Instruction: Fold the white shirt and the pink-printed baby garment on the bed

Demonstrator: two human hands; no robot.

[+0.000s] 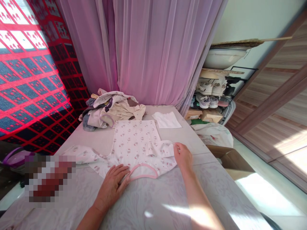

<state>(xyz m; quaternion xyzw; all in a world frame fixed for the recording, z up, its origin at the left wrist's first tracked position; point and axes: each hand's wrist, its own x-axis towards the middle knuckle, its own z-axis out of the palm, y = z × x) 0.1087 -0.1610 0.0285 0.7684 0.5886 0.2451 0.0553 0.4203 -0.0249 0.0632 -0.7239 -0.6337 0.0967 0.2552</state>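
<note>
A white long-sleeved children's shirt (134, 140) with a small print and a pink neckband lies spread on the table, its collar towards me. My left hand (115, 179) rests flat on the shirt beside the neckband, fingers stretched out. At the other shoulder my right hand (182, 155) has its fingers closed on the edge of the folded-in sleeve (163, 148), which lies across the shirt's body. The opposite sleeve (81, 155) still extends out to the left. Past the shirt's hem, a folded white cloth (167, 120) lies on the table.
A heap of clothes (110, 110) sits at the table's far left. Purple curtains (148, 51) hang behind. To the right stand a shoe rack (211, 86) and an open cardboard box (227, 159) beside the table (153, 204). A blurred patch covers part of the left side.
</note>
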